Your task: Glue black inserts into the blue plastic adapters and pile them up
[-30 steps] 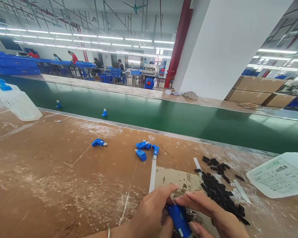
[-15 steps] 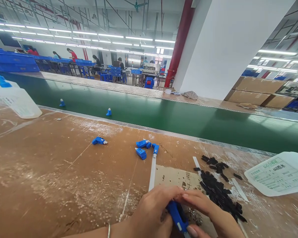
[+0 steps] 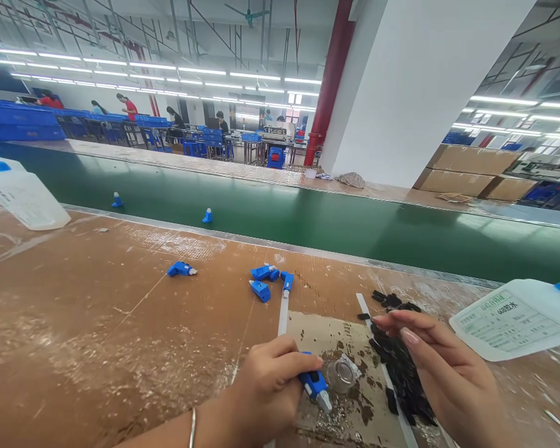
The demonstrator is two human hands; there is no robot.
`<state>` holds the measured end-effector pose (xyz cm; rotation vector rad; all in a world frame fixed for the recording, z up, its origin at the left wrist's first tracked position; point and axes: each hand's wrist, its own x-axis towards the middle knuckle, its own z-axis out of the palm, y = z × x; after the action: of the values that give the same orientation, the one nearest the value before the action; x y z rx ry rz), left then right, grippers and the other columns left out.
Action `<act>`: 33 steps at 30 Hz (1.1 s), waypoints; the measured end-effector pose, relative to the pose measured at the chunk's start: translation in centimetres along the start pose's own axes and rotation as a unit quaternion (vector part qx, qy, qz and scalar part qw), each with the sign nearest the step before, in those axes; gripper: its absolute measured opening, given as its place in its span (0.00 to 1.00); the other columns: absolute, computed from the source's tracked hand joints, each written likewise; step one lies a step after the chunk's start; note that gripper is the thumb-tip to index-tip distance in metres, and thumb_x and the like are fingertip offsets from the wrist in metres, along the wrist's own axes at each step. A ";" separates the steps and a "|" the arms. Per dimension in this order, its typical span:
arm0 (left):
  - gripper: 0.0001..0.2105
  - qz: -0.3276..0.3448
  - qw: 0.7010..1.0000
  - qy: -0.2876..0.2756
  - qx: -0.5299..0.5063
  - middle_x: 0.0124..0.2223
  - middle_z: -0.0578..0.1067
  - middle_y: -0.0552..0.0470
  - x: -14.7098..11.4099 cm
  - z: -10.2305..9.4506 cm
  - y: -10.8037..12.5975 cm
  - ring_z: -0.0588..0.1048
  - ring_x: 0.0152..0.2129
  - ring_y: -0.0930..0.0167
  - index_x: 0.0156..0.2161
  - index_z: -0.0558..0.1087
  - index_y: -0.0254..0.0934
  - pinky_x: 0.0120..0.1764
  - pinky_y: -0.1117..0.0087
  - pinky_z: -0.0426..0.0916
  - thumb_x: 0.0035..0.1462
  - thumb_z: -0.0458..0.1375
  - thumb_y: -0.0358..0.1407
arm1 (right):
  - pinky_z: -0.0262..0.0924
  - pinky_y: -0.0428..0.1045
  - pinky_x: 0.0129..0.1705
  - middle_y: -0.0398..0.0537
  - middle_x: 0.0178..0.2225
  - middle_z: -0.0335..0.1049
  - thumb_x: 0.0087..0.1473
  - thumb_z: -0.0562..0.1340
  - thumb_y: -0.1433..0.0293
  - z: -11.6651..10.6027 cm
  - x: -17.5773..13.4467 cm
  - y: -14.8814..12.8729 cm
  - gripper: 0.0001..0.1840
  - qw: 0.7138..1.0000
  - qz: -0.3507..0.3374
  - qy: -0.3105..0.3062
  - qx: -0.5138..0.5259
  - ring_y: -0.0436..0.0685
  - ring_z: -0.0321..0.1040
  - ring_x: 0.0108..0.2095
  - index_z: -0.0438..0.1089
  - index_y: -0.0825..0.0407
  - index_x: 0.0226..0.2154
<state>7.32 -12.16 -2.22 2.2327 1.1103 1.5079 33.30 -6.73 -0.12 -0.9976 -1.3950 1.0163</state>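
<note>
My left hand (image 3: 275, 389) is closed around a blue plastic piece (image 3: 313, 381) with a pale grey tip pointing down towards me. A dark patch shows on the piece's upper side. Over the pile of small black strips (image 3: 404, 379), my right hand (image 3: 448, 367) hovers with thumb and fingers slightly apart; no held thing shows between them. Just right of the blue piece, a small clear dish (image 3: 343, 374) rests on a stained beige sheet (image 3: 326, 326). Further off on the brown table lie several more blue pieces (image 3: 260, 290), one (image 3: 181, 269) apart to the left.
A green conveyor belt (image 3: 270, 211) runs across beyond the table, carrying two upright blue pieces (image 3: 208, 216). White bottles stand or lean at left (image 3: 25, 196) and right (image 3: 513, 317). White strips (image 3: 284, 316) edge the sheet. People work at far benches.
My right hand has left the blue piece and moved right, over the black strips. The left hand keeps the piece, and the clear dish now shows. The view has shifted slightly.
</note>
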 end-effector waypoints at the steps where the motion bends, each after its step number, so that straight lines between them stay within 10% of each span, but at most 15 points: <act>1: 0.18 -0.005 1.000 0.003 0.000 0.26 0.73 0.49 0.1 -0.1 -0.1 0.72 0.20 0.74 0.37 0.80 0.34 0.23 0.76 0.66 0.50 0.50 0.19 | 0.71 0.44 0.46 0.46 0.39 0.81 0.54 0.68 0.57 0.0 0.2 0.1 0.13 1.000 0.011 0.006 0.014 0.55 0.77 0.44 0.77 0.43 0.42; 10: 0.15 -0.163 0.983 0.011 -0.084 0.30 0.74 0.52 1.6 -1.3 -0.4 0.74 0.26 0.75 0.32 0.81 0.38 0.28 0.78 0.69 0.47 0.56 0.19 | 0.71 0.45 0.44 0.46 0.39 0.81 0.53 0.66 0.52 -0.2 1.8 0.0 0.16 0.996 0.008 0.044 -0.078 0.55 0.78 0.42 0.75 0.45 0.39; 16: 0.13 -0.159 0.986 -0.004 -0.039 0.40 0.79 0.49 2.4 -3.4 -1.7 0.78 0.37 0.70 0.38 0.80 0.40 0.42 0.71 0.73 0.51 0.57 0.24 | 0.72 0.57 0.44 0.53 0.42 0.80 0.58 0.57 0.59 -0.9 3.6 1.3 0.15 0.919 -0.084 -0.038 -0.383 0.64 0.77 0.42 0.76 0.49 0.38; 33: 0.11 -0.152 0.970 0.062 0.179 0.31 0.75 0.53 4.2 -8.3 -6.2 0.74 0.33 0.68 0.31 0.73 0.39 0.36 0.67 0.69 0.50 0.52 0.23 | 0.72 0.59 0.38 0.56 0.34 0.74 0.57 0.52 0.76 -0.9 6.2 4.4 0.15 0.793 -0.211 -0.209 -0.532 0.64 0.75 0.36 0.74 0.54 0.37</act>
<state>-1.95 -6.78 0.87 2.0652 1.7950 1.4218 33.97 0.53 -2.57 -1.1575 -2.5403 -0.0005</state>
